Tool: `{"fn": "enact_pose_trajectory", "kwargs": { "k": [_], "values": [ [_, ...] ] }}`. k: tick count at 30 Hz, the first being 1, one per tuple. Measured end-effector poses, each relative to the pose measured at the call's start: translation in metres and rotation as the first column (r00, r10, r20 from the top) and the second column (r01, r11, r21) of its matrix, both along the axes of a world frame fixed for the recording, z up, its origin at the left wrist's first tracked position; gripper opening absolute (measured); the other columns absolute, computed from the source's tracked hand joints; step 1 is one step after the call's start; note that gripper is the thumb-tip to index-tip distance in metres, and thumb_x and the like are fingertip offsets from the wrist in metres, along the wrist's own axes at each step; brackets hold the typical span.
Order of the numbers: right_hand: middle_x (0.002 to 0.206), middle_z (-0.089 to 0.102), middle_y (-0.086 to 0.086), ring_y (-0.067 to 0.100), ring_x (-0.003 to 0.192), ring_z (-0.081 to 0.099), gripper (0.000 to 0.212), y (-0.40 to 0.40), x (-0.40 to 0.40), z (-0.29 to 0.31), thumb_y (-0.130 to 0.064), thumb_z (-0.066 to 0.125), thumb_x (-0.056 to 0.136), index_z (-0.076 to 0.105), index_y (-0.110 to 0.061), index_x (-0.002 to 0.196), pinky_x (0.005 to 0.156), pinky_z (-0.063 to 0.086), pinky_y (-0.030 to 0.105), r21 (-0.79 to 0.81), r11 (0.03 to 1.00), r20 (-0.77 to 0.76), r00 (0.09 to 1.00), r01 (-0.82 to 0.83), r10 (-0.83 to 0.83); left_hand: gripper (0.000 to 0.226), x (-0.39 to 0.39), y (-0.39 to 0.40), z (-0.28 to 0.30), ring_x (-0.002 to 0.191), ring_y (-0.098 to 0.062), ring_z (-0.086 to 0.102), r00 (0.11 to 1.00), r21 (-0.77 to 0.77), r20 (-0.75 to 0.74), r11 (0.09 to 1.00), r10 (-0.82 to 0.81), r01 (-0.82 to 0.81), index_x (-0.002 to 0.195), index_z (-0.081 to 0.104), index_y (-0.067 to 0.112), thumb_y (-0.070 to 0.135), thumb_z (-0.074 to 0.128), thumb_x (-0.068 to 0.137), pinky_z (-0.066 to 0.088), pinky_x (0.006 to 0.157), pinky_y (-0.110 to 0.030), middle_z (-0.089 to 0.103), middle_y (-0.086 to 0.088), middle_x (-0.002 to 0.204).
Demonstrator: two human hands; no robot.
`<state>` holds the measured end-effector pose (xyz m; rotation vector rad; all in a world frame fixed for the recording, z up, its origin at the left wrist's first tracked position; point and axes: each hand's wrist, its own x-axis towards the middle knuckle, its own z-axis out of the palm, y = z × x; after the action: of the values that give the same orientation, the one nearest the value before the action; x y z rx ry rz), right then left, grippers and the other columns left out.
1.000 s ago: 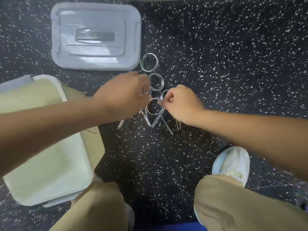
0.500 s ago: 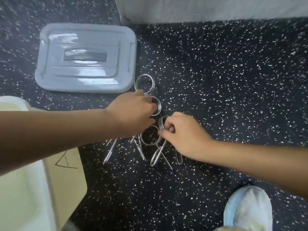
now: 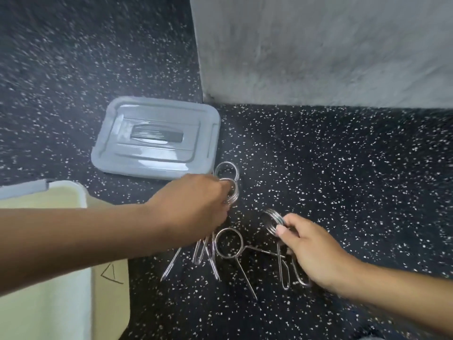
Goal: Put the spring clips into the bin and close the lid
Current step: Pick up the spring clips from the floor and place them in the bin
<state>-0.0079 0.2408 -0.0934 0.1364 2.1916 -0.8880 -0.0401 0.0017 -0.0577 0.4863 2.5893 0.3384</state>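
Speckled black floor (image 3: 343, 192) below a grey concrete wall (image 3: 318, 50)

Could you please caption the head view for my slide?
Both hands, left and right, gather spring clips beside the lid.

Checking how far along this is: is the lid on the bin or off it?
Off. The grey lid lies flat on the speckled floor, apart from the open cream bin at lower left.
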Motion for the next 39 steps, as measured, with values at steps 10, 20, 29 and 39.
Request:
{"fn": "enact_pose_trajectory", "kwargs": {
  "k": [10,20,29,39],
  "values": [
    [0.104,0.076,0.012,0.028,0.086,0.072,0.032,-0.039,0.003,0.054,-0.039,0.054,0.100,0.068,-0.010,0.098,0.095,0.053,0.051,-0.221,0.952,0.101,0.976,0.210,-0.191,0.048,0.077,-0.064,0.081,0.056,-0.020,0.057,0.829,0.189,0.229,0.812,0.510,-0.552,0.063,0.054,0.013,0.054,0.065,0.087,0.045,0.056,-0.037,0.063,0.000,0.060],
    [0.111,0.076,0.012,0.034,0.092,0.073,0.013,-0.093,0.004,0.069,-0.009,0.050,0.102,0.056,-0.001,0.111,0.076,0.060,0.038,-0.332,0.930,0.215,0.973,0.158,-0.088,0.015,0.158,-0.133,0.088,0.090,-0.018,0.080,0.323,0.418,0.474,0.114,0.819,-0.901,0.083,0.074,0.014,0.017,0.066,0.095,0.062,0.087,-0.032,0.082,-0.006,0.095],
    [0.098,0.080,0.005,0.026,0.084,0.078,0.010,-0.126,0.013,0.085,0.004,0.055,0.097,0.059,0.002,0.106,0.084,0.057,0.046,-0.258,0.966,0.152,0.988,0.019,0.022,0.022,0.206,-0.160,0.050,0.104,-0.037,0.074,-0.193,0.337,0.688,-0.544,0.699,-0.768,0.088,0.068,-0.005,0.004,0.052,0.100,0.056,0.096,-0.040,0.071,-0.023,0.098],
    [0.088,0.082,-0.002,0.023,0.077,0.078,0.013,-0.203,-0.002,0.129,-0.017,0.062,0.096,0.071,-0.010,0.102,0.063,0.059,0.019,-0.355,0.911,-0.078,0.978,-0.211,0.196,0.043,0.200,-0.160,-0.020,0.081,-0.024,0.052,-0.445,0.063,0.737,-0.708,0.508,-0.704,0.132,0.047,0.018,-0.006,0.038,0.097,0.038,0.068,-0.032,0.065,-0.016,0.109]
  ]
}}
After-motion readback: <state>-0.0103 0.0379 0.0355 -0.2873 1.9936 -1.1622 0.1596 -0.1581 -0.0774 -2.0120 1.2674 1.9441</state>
